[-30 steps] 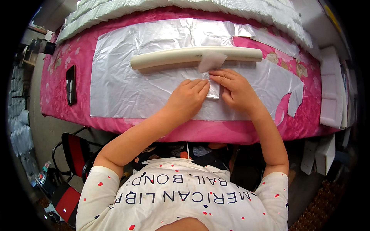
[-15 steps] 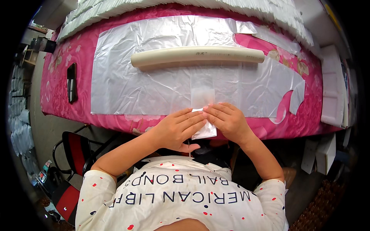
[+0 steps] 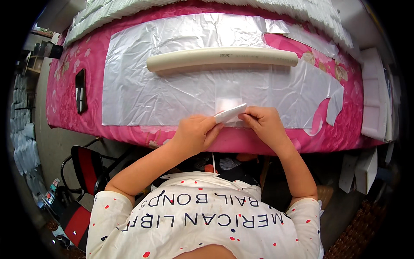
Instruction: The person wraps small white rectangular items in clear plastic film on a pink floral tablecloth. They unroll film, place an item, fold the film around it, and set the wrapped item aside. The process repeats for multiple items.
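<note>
Between both hands a small folded white plastic packet (image 3: pixel 231 113) is held up at a slant, just above the table's near edge. My left hand (image 3: pixel 195 134) pinches its left end, and my right hand (image 3: pixel 266 124) grips the right end between thumb and fingers. Beneath and beyond them a large silvery-white plastic bag (image 3: pixel 142 97) lies flat, creased, with a cut-out at its right. Across this bag rests a long cream pipe (image 3: pixel 254 59). A paler rectangular patch shows on the bag just beyond the packet; whether it is a separate piece I cannot tell.
A pink flowered cloth (image 3: pixel 64 93) covers the table. On its left lies a dark phone (image 3: pixel 80 91). Thick stacks of white plastic bags (image 3: pixel 172 5) line the far edge. A white foam box (image 3: pixel 373 95) stands at the right, and a red-and-black chair (image 3: pixel 88 168) at the lower left.
Both hands lay flat, pressing the white packet near the table edge. Now they have lifted it, folded shorter, and pinch its ends, with the right hand moved slightly away from the left.
</note>
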A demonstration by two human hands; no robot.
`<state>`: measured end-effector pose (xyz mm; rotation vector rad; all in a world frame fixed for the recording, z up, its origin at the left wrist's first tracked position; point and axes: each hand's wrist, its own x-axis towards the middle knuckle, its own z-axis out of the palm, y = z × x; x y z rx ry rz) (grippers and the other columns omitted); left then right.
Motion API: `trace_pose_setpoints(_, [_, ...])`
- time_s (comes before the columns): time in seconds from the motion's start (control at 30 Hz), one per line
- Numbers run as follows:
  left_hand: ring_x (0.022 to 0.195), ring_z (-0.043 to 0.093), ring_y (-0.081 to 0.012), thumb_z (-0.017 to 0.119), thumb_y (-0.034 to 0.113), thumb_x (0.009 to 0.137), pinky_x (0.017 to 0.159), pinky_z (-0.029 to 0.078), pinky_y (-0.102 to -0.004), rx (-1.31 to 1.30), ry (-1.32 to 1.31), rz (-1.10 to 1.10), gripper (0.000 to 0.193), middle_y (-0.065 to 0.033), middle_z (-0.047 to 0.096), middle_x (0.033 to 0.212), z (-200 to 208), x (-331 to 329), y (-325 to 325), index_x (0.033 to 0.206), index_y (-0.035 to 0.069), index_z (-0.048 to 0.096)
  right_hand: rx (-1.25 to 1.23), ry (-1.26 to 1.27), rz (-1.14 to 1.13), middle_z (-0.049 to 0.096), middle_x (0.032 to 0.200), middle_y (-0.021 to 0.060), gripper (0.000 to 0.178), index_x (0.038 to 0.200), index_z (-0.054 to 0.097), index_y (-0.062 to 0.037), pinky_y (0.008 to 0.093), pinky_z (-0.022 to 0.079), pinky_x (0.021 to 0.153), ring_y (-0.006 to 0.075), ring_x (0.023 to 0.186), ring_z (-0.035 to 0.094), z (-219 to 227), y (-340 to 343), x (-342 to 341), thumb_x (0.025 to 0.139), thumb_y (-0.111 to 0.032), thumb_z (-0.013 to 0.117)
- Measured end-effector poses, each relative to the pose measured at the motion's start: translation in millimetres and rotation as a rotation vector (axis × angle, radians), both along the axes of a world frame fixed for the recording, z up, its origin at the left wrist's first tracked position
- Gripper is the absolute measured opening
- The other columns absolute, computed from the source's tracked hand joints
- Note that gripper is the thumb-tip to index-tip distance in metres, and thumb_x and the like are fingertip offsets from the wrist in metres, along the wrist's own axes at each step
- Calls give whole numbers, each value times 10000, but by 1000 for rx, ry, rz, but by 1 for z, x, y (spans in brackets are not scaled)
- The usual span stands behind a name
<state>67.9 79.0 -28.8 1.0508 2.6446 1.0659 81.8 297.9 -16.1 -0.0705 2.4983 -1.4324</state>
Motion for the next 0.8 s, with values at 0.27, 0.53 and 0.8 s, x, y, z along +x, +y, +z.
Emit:
trace_pose_setpoints(0.27, [575, 602, -181, 648, 135, 816, 584, 484, -298, 160, -562, 375, 725, -105, 612, 702, 11, -27, 15, 1387, -28, 232, -77, -531, -86, 610, 627, 69, 284, 725, 637, 35, 255, 440, 486, 134, 516, 612, 5, 1, -40, 840, -220, 597])
trace_pose_setpoints(0.53, [1196, 426, -354, 667, 217, 764, 951, 398, -393, -73, 330, -73, 745, -201, 424, 1298, 4, -22, 22, 1337, -82, 295, -5, -646, -26, 596, 607, 40, 276, 668, 622, -20, 234, 401, 423, 115, 505, 600, 13, 1, -56, 835, -239, 608])
trace_pose_setpoints(0.8, [1355, 136, -407, 581, 606, 718, 1091, 119, -494, -220, 155, 11, 1085, -291, 161, 1432, -21, -15, 46, 1372, -120, 110, -29, -634, -44, 602, 616, 48, 273, 674, 623, -9, 242, 399, 413, 120, 519, 611, 11, 2, -55, 835, -229, 605])
